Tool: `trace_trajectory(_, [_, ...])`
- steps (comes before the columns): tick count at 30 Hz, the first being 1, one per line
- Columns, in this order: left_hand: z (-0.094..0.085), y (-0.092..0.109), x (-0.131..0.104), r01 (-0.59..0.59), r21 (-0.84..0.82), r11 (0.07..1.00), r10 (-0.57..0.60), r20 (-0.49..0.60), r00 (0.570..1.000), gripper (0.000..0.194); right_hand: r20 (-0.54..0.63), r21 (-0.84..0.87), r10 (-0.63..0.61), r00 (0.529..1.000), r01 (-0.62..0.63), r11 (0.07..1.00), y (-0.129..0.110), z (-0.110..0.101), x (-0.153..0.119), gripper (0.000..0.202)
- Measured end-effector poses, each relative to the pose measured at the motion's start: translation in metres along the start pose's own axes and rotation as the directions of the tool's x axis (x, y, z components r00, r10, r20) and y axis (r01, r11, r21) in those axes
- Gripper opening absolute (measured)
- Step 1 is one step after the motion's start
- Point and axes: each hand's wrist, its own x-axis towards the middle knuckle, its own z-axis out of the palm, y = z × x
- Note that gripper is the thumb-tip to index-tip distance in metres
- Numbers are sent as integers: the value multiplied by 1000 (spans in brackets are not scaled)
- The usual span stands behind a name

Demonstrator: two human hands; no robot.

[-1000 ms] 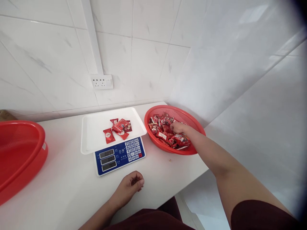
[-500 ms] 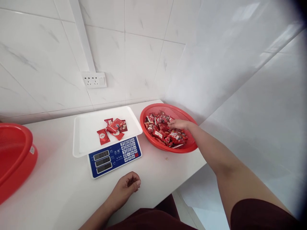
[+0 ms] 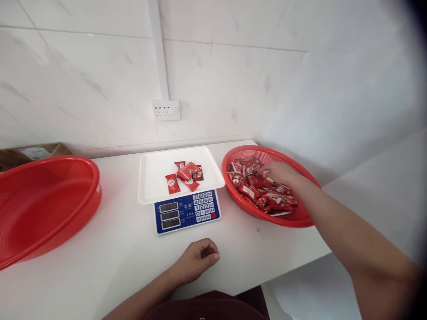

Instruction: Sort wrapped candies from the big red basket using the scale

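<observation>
My right hand (image 3: 278, 172) reaches into a red plastic basket (image 3: 233, 192) of red-wrapped candies (image 3: 251, 171). Its fingers are slightly apart and point down among the wrappers; I see no candy clearly gripped, and some fingertips are hidden. My left hand (image 3: 196, 261) rests on the table in front of the scale, loosely curled with nothing in it. On the white tray (image 3: 155, 178) of a digital scale (image 3: 185, 218) lies a small pile of red candy packets (image 3: 188, 173). The scale's top display appears to read 0.053.
An oval red basin (image 3: 50, 195) stands on the left of the white table (image 3: 123, 249), with a cardboard box (image 3: 40, 151) behind it. A tiny gold-coloured bit (image 3: 258, 230) lies before the candy basket. The tiled wall with a socket (image 3: 167, 110) rises behind.
The view has turned to the left, showing more of the red basin and a cardboard box. My right hand stays in the candy basket, its fingers slightly shifted. My left hand keeps its place.
</observation>
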Motion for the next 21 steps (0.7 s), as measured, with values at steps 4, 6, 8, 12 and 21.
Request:
trace_trajectory(4, [1,1,-2,-16,28,999,17,-17,1000,15,42,159,-73,996,65,985,-54,-10,7,23])
trace_trajectory(6, [1,3,-3,-18,55,998,19,-19,1000,14,103,327,-161,982,120,937,-93,-6,5,24])
trace_trajectory(8, [1,4,-4,-16,81,997,18,-24,1000,13,120,372,-242,963,183,910,-132,5,2,24])
trace_trajectory(12, [1,3,-4,-22,76,997,23,-19,1000,13,-4,464,-329,944,293,836,-184,31,4,29])
trace_trajectory(21, [1,1,-3,-7,38,999,8,-15,1000,13,-244,441,-245,938,332,834,-159,30,-50,23])
